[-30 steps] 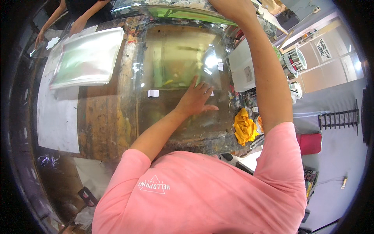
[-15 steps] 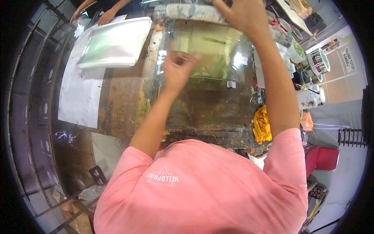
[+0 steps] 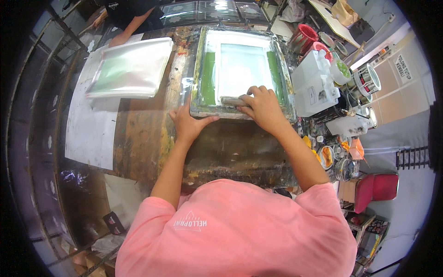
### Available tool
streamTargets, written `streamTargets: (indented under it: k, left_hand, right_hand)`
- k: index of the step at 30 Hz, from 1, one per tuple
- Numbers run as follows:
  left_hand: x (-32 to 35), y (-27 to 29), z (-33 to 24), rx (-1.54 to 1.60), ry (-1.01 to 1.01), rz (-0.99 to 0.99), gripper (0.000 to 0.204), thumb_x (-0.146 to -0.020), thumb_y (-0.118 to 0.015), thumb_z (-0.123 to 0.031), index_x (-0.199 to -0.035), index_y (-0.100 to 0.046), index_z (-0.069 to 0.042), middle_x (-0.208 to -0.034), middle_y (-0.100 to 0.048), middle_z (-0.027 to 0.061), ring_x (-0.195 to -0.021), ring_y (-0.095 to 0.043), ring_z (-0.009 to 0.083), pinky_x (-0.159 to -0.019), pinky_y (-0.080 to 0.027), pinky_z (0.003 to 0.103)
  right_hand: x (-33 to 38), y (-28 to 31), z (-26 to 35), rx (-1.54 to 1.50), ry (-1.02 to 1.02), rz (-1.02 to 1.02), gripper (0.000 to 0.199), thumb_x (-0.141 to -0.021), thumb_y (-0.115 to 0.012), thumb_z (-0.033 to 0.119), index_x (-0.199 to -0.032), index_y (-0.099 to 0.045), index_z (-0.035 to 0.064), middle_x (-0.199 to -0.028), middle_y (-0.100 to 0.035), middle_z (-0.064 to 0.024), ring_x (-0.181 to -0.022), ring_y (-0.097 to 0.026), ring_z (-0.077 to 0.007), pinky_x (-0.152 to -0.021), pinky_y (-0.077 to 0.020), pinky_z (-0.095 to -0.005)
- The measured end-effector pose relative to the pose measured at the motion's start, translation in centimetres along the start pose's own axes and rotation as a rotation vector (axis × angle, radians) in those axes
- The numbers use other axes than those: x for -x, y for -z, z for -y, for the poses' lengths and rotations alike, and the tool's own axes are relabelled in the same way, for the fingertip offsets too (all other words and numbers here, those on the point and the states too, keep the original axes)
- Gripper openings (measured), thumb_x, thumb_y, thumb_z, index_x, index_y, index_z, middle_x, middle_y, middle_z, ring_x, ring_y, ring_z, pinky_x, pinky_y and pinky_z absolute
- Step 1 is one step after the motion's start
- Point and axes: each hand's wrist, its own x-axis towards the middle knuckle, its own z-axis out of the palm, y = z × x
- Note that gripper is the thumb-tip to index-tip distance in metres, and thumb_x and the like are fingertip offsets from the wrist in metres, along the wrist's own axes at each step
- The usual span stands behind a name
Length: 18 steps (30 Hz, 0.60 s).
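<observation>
A screen printing frame lies flat on the table in front of me, with green bands on both sides of a pale, whitish middle. My right hand is closed around a squeegee at the near end of the mesh. At the frame's near left corner is my left hand, thumb stretched along the near edge and fingers spread beside the corner. What lies under the mesh is hidden.
Left of the frame, a stack of clear plastic sheets rests on white paper. Another person's arm reaches behind it. A white jug, paint cans and an orange cloth crowd the right side.
The frame has come down from a raised position to lie flat. My right hand moved from its far end to the squeegee; my left moved from above the table to the near left corner.
</observation>
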Motion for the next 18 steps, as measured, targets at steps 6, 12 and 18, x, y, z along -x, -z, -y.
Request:
streamTargets:
  k: [6,12,18]
  left_hand:
    - [0.0,-1.0,1.5,-0.021,0.004,0.013,0.127,-0.054,-0.096,-0.070,-0.154,-0.054,-0.002,-0.115,-0.074,0.0155,-0.111,-0.054,0.0341,-0.104,-0.037,0.045]
    - [0.0,-1.9,2.6,0.049,-0.076,-0.050,0.128,-0.056,-0.094,-0.073,-0.153,-0.055,0.000,-0.105,-0.072,0.0141,-0.104,-0.051,0.0308,-0.102,-0.037,0.043]
    - [0.0,-1.8,2.7,0.027,-0.083,-0.054,0.128,-0.055,-0.095,-0.071,-0.153,-0.054,0.001,-0.103,-0.071,0.0124,-0.105,-0.051,0.0308,-0.099,-0.039,0.043]
  right_hand:
    - [-2.5,1.5,-2.6,-0.383,-0.195,0.173,0.039,-0.100,-0.068,0.046,-0.111,-0.073,0.0086,-0.102,-0.074,-0.0204,-0.098,-0.071,-0.0422,-0.085,-0.0541,-0.0500]
    - [-5.6,4.3,-4.6,-0.499,-0.194,0.452,0.049,-0.100,-0.069,0.051,-0.121,-0.074,0.0068,-0.099,-0.075,-0.0242,-0.092,-0.071,-0.0437,-0.082,-0.0542,-0.0486]
    - [-5.1,3.1,-2.6,-0.546,-0.153,0.540,0.051,-0.100,-0.068,0.053,-0.122,-0.074,0.0075,-0.102,-0.075,-0.0250,-0.094,-0.071,-0.0442,-0.084,-0.0550,-0.0488]
